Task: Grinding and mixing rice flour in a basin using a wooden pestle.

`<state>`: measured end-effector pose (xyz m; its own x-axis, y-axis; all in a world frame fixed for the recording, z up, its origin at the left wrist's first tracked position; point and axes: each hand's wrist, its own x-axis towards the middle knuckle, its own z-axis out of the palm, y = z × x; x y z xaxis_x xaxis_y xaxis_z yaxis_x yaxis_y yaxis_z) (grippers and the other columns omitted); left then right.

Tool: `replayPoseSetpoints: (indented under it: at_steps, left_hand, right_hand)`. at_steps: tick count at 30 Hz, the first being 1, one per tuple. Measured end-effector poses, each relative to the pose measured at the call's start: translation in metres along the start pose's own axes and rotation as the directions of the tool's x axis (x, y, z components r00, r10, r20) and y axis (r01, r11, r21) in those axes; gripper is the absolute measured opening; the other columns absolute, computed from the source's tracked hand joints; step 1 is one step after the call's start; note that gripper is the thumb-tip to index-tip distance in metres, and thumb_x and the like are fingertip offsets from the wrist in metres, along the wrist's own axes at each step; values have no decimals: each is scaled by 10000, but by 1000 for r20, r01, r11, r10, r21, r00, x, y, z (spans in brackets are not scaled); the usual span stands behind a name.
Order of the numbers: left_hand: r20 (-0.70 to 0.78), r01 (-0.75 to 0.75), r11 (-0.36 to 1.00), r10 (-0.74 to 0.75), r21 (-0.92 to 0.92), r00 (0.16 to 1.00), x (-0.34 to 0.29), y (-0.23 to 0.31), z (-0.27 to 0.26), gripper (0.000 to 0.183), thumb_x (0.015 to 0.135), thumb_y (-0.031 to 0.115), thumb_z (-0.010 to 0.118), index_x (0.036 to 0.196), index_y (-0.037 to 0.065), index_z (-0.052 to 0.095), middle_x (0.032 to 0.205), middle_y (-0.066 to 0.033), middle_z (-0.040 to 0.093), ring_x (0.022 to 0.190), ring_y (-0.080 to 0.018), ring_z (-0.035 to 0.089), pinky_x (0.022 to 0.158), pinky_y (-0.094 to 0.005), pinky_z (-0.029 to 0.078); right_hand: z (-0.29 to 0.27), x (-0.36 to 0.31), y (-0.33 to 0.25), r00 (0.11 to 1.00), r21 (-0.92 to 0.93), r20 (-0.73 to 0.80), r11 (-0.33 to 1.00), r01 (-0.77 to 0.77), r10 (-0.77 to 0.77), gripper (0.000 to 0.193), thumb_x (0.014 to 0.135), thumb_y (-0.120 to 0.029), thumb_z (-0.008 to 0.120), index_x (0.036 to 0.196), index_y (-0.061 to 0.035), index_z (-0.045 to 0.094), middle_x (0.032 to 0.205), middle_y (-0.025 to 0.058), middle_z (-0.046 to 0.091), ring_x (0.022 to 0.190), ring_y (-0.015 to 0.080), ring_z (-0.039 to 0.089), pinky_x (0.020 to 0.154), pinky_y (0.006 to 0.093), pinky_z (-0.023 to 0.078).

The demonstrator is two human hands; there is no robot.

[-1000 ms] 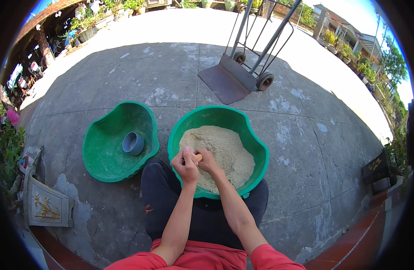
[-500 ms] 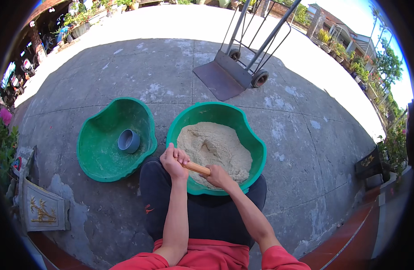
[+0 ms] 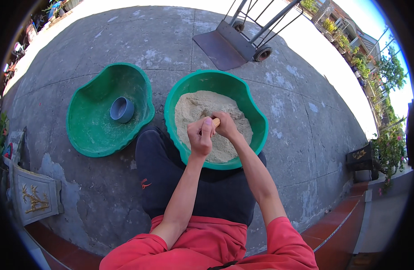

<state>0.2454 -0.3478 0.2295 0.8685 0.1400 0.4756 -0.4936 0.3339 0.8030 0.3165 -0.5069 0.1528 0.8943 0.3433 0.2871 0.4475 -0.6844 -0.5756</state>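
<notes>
A round green basin (image 3: 206,81) stands in front of me at my knees, holding a heap of pale beige, flour-like powder (image 3: 199,100). Both my hands are over the powder, closed around one wooden handle (image 3: 216,122). My left hand (image 3: 201,136) grips the nearer end, its thumb along the top. My right hand (image 3: 226,124) holds the handle farther along, toward the basin's middle. The far end of the tool is hidden behind my fingers and in the powder, so its kind does not show.
To the left lies a second green basin (image 3: 88,130), with a blue-grey cup (image 3: 122,110) and traces of powder inside. A hand truck (image 3: 256,45) stands beyond on the concrete floor (image 3: 297,148). Decorated planters (image 3: 36,198) flank both sides, near red-tiled edges.
My hands have moved inward over the powder and closer together, and less of the handle shows. The whole view has tipped, so the basins and hand truck appear higher.
</notes>
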Motion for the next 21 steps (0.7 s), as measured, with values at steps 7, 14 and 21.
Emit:
replayPoseSetpoints:
  at_steps: [7,14,21]
  left_hand:
    - [48,-163,918,157,361,987,1,-18,-9,324,997,86,471,678,34,483,561,-21,485,516,-88,451,501,-267,381]
    - [-354,85,993,-109,-84,929,-2,-25,-12,439,1033,198,418,611,85,381,460,-24,409,402,-115,407,483,-298,434]
    - [-446,212,881,-406,-423,798,16,-16,-53,425,1022,253,451,627,129,354,451,-12,365,350,-122,363,421,-315,410]
  right_hand:
    - [34,50,7,996,201,-72,977,66,-53,147,761,-153,746,777,-32,664,767,147,649,772,338,615,685,435,484]
    - [67,-4,1,955,-106,-203,965,-240,215,164,753,-235,721,827,-94,680,856,114,687,879,332,646,744,431,475]
    - [31,-59,-58,850,-276,93,834,-479,519,292,815,-309,740,984,-91,646,917,147,706,947,357,663,835,566,443]
